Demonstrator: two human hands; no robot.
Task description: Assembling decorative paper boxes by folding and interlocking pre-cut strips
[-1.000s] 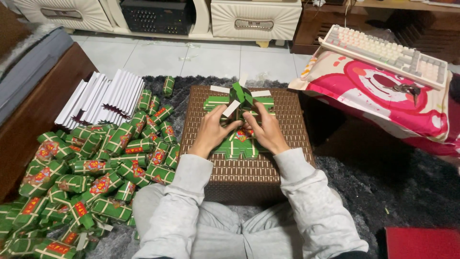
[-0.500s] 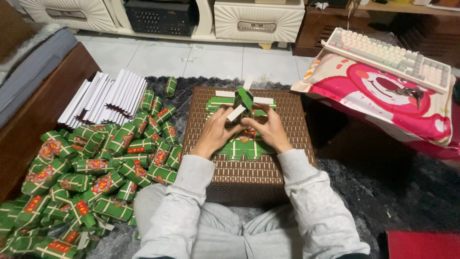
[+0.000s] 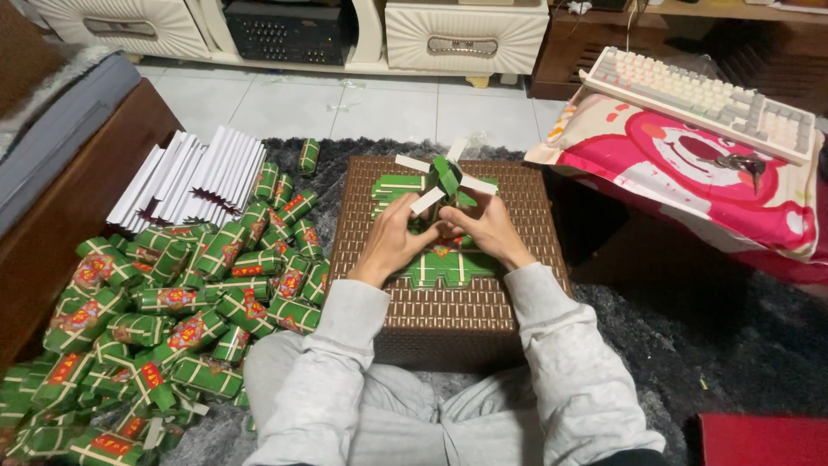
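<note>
So the person sat cross-legged behind a brown woven box (image 3: 448, 302) and both hands were up on its lid. The left hand (image 3: 398, 235) and right hand (image 3: 483, 229) met in the middle, fingers pinched on a half-folded green paper piece (image 3: 445, 177) with white flaps sticking out like little blades. It sat just past the fingertips, away from the body, its long strip tilted diagonally, and neither hand looked nearer than the other. A flat green printed sheet (image 3: 444, 267) lay under the wrists. The paper looked thin and crisp. To the left was a heap of finished green packets (image 3: 164, 311) on a dark shaggy rug (image 3: 690, 345), beside a stack of white sheets (image 3: 198, 177).
</note>
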